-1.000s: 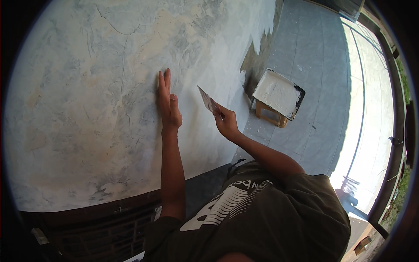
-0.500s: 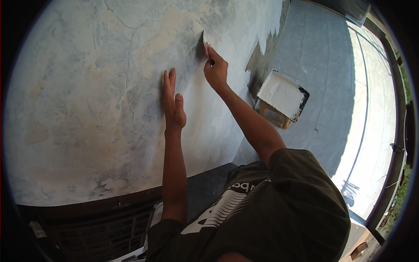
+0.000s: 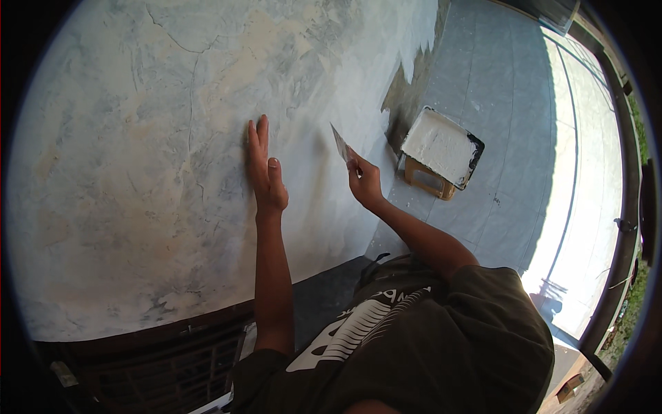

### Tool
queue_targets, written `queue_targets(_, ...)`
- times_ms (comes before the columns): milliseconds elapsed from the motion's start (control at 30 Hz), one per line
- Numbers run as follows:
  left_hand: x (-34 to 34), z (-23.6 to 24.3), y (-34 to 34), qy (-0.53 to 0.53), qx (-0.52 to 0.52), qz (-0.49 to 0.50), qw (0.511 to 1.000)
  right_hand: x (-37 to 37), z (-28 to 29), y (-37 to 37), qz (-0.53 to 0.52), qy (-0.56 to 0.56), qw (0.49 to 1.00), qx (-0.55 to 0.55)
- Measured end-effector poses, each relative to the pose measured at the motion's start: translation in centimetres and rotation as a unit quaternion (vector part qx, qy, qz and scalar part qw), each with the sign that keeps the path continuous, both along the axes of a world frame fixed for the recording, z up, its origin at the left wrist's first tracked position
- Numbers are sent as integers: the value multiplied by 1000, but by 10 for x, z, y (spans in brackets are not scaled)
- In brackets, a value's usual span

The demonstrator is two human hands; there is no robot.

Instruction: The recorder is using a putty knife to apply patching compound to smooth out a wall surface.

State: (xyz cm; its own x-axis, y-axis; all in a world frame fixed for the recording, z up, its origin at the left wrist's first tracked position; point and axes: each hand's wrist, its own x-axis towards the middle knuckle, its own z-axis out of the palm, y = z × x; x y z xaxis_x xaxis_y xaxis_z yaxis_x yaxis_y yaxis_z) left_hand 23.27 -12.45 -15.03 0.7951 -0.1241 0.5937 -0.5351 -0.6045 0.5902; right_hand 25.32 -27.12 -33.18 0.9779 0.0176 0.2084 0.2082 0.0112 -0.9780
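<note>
Grey-white wall (image 3: 138, 172): smeared with pale beige patches; a thin crack (image 3: 191, 110) winds down its upper part, and a darker bare strip (image 3: 408, 90) shows along its foot.
Left hand (image 3: 267, 172): flat, fingers stretched upward along the wall, thumb apart from them; seen edge-on, so whether the palm presses the surface cannot be told.
Right hand (image 3: 365, 182): thumb and fingers pinching the lower end of a scraper, to the right of the left hand and well apart from it.
Scraper (image 3: 340, 143): in the right hand, thin blade tilted up and leftward in front of the wall; contact is unclear.
Tray (image 3: 476, 160): black-edged, holding white paste (image 3: 438, 141), just beside the foot of the wall.
Stool (image 3: 443, 188): tan, under the tray, standing on the grey floor (image 3: 510, 131).
Shirt (image 3: 469, 331): dark, with white print across the chest.
Sunlit strip (image 3: 586, 138): bright floor along the right, beyond the shade.
</note>
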Motion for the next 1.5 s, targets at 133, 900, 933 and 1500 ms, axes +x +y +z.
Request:
queue_targets(133,0,2,-4,-4,5,7,1000,85,83,1,-110,-6,991,73)
queue_targets(900,2,-4,-8,-21,37,30,999,118,89,5,-132,-25,989,57)
queue_targets(933,2,-3,-10,-19,42,31,998,130,91,12,-156,-57,984,71)
queue_targets(1500,1,-6,-7,-34,45,43,997,57,44,-11,-51,-4,998,40)
